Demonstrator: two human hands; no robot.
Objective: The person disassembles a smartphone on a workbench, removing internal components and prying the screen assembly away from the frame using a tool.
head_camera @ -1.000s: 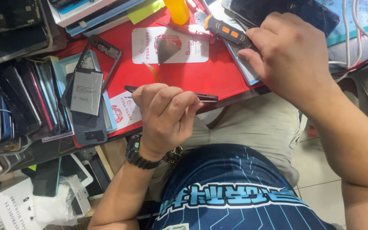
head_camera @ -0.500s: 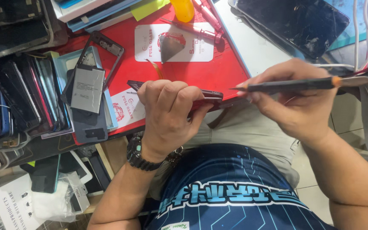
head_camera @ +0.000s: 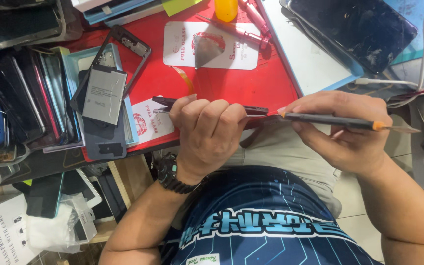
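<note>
So the dark phone (head_camera: pixel 212 109) is held edge-on in the left hand (head_camera: pixel 207 132), fingers clenched over its middle so only the two ends stick out on either side, right above the near edge of the red mat (head_camera: pixel 231 83). The right hand (head_camera: pixel 339 132) is pinched around a slim dark tool with an orange band (head_camera: pixel 339 120), lying level, with its tip right at the phone's right end; can't tell if it actually touches. Further back on the mat there's a white rectangular screen-protector package (head_camera: pixel 212 45) with a red and grey emblem, lying flat near the far edge, and a second white package with red print (head_camera: pixel 148 128) poking out at the mat's left near corner, just beside the phone's left end. Left of that sits a grey battery (head_camera: pixel 104 94) on a phone back frame (head_camera: pixel 105 132), and a cracked dark tablet (head_camera: pixel 354 32) lies by the far right corner.
</note>
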